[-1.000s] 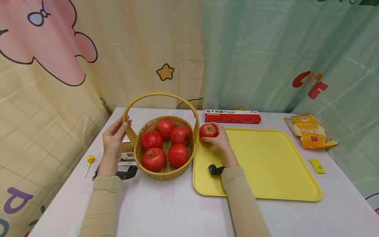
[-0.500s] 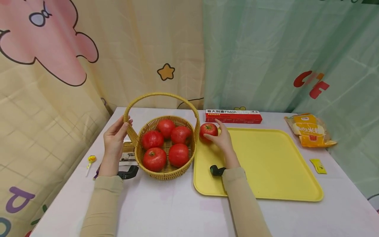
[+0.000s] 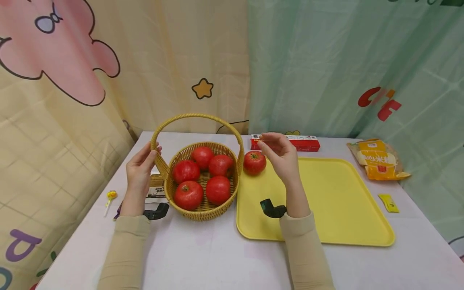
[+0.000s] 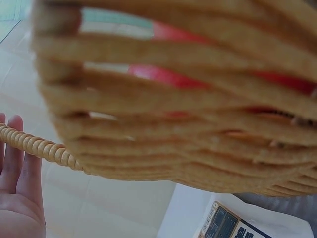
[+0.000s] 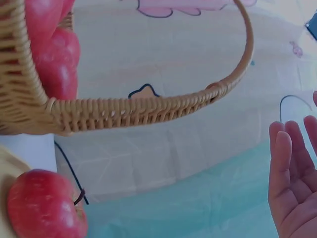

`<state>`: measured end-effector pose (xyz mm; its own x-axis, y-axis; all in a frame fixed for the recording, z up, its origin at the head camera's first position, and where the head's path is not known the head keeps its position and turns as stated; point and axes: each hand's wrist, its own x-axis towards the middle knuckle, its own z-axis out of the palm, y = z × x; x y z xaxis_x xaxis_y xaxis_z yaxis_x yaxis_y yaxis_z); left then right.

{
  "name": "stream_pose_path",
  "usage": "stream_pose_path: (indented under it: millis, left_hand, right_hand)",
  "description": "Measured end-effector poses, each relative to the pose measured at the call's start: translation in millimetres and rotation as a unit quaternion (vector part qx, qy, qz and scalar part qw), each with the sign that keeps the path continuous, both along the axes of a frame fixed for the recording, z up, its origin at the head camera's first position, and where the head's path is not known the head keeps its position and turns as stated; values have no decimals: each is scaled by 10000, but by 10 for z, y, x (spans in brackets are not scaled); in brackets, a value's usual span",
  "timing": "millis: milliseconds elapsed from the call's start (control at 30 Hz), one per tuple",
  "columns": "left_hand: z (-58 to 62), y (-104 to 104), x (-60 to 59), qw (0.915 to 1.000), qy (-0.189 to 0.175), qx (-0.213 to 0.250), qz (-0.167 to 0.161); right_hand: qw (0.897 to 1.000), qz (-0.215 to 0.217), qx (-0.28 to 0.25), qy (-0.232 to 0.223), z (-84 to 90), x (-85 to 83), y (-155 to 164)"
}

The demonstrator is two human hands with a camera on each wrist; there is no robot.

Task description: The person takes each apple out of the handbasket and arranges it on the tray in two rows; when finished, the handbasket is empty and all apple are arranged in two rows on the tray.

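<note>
A woven basket [image 3: 203, 215] with a tall arched handle [image 3: 195, 115] holds several red apples [image 3: 188, 195]. My left hand [image 3: 139, 171] holds the left side of the handle between thumb and fingers; in the left wrist view the fingers [image 4: 29, 181] lie behind the wound handle. Another red apple [image 3: 255, 162] rests at the far left corner of the yellow tray [image 3: 337, 201], right of the basket. My right hand [image 3: 284, 159] is raised above the tray, apart from that apple, with nothing in its fingers. In the right wrist view the hand [image 5: 294, 183] appears at the right edge.
A red pasta box [image 3: 304, 143] lies behind the tray. To the tray's right are an orange-and-clear food bag [image 3: 380, 160] and a small yellow packet [image 3: 389, 203]. A lollipop [image 3: 110, 196] and a partly hidden brown-and-white package [image 3: 156, 189] lie left of the basket.
My right hand has let go of the apple at the tray's corner and moved up and to the right. The left hand and the basket stay in place.
</note>
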<state>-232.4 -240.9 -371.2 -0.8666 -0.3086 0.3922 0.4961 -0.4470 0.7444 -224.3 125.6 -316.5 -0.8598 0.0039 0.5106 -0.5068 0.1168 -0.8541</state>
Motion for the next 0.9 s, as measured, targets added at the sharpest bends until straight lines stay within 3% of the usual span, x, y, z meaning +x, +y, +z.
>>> stream_pose_path:
  millis: [167, 300, 567, 900]
  left_hand:
    - [-14, -6, -4, 10000, 24, -17, -22]
    - [-19, -3, -1, 10000, 12, -20, 16]
    - [-8, -1, 18, 9999, -107, -24, 36]
    - [2, 11, 9, 10000, -74, -37, 55]
  right_hand:
    - [9961, 859, -85, 168, 66, 122, -96]
    - [9893, 1417, 342, 10, 51, 134, -174]
    - [9719, 2089, 1070, -205, -72, 69, -314]
    - [9418, 2811, 1744, -597, -240, 4, -479]
